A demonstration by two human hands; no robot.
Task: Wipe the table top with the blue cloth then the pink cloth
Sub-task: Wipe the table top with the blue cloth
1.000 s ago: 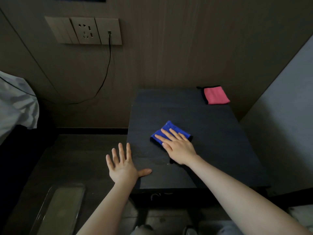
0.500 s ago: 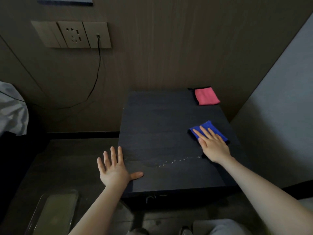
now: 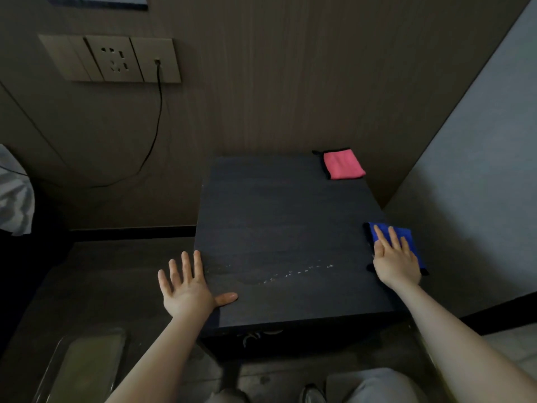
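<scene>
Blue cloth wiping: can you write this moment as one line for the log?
step: blue-cloth wipe | right hand presses blue cloth flat at table right edge | left hand open on left edge | pink cloth untouched, far corner

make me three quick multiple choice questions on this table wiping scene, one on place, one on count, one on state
1. Where on the table does the pink cloth lie?
A. far right corner
B. near left corner
C. middle

2. How many cloths are on the table?
A. one
B. two
C. three

3. What is the right hand doing?
A. hanging idle
B. pressing flat on the blue cloth
C. lifting the pink cloth

Answers: 1 A, it sits by the back wall on the right; 2 B, one pink and one blue show; 3 B, straight fingers lie on the blue cloth at the table's right edge.
</scene>
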